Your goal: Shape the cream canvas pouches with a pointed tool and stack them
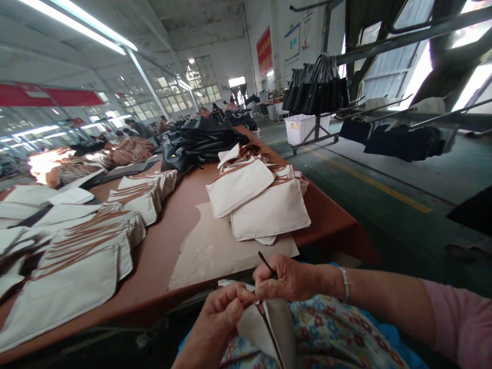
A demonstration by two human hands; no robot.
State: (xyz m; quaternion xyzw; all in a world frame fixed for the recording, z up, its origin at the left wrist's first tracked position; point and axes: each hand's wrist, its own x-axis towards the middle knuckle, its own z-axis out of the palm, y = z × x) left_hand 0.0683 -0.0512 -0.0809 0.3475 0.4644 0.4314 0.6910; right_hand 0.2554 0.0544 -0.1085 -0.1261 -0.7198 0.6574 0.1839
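Cream zippered piece [284, 320]: on the lap, between both hands
Left hand [225, 307]: fingers closed, pinching its top edge by the zipper end
Right hand [286, 277]: fingers curled round a thin dark tool [265, 260], close beside the left
Table [169, 246]: cream pieces piled on brown paper [203, 251]

Right sleeve [459, 320]: pale pink, plain, soft folds, ends high on forearm. Thin silver-coloured bangle [346, 284] around right wrist. Over lap, floral cloth [334, 325]: light ground, flowers of red, blue and yellowish colour. Bright blue fabric [402, 343] shows at its edge. Fingers [234, 310] bare.
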